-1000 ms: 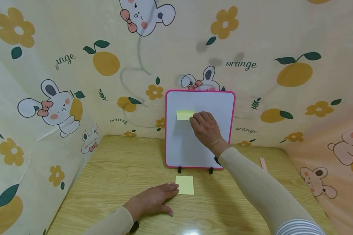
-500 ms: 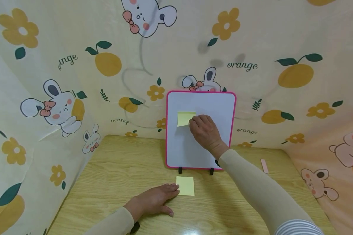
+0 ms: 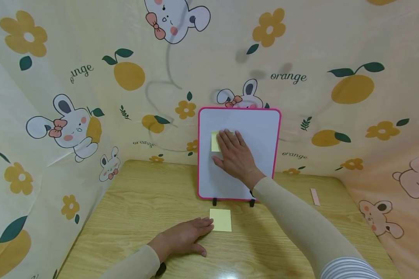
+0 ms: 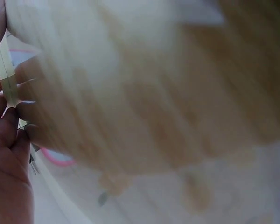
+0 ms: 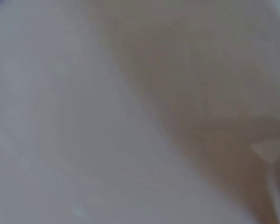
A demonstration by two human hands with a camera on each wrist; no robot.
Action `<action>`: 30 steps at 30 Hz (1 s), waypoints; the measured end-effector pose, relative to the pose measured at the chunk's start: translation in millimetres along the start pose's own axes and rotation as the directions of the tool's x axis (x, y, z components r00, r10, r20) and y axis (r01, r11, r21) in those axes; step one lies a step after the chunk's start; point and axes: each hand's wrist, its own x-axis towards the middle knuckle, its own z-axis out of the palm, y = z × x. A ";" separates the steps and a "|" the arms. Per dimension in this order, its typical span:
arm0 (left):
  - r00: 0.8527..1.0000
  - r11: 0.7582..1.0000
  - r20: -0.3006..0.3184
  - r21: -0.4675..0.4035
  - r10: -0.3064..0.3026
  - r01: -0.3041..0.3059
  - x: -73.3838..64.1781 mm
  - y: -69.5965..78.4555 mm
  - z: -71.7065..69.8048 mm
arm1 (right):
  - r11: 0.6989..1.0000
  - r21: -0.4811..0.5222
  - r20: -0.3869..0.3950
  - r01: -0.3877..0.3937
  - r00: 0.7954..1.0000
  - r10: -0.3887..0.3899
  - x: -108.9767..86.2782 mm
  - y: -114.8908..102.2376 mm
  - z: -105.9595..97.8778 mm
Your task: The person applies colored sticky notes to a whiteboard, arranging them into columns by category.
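Note:
In the head view my right hand (image 3: 235, 155) lies with straight, slightly spread fingers over a yellow sticky note (image 3: 214, 142) on the whiteboard (image 3: 223, 182). Only the note's left part shows; the fingers hide the rest. My left hand (image 3: 183, 236) rests flat on the table, its fingertips at the left edge of a second yellow sticky note (image 3: 221, 220) in front of the board. The left wrist view has the left hand (image 4: 9, 158) at its left side, fingers stretched toward a yellow edge. Blurred whiteboard surface (image 5: 60, 116) and a brownish shadow fill the right wrist view.
The pink-framed board stands upright on small black feet (image 3: 214, 202). To its right on the wooden table (image 3: 143, 193) lies a narrow pink strip (image 3: 315, 197). A patterned cloth backdrop (image 3: 202, 62) encloses the back and sides.
My right hand has gone from pinching the note's right edge to lying open across it. The note, folded up earlier, has come down flatter on the board. The left hand has stayed put.

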 end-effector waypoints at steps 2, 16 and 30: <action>1.000 1.000 -0.003 0.007 0.001 -0.001 0.2 -0.5 0.2 | 1.000 -0.009 0.035 -0.022 0.999 0.022 0.0 -2.5 -0.8; 0.999 0.999 0.010 -0.006 -0.034 0.034 1.2 7.0 -8.0 | 0.982 -0.020 0.056 -0.189 0.980 0.190 -16.7 -4.3 -0.1; 0.986 0.991 -0.113 -0.062 -0.122 0.116 41.7 11.7 -22.7 | 0.988 -0.027 0.103 -0.152 0.983 0.154 -24.4 -1.7 5.0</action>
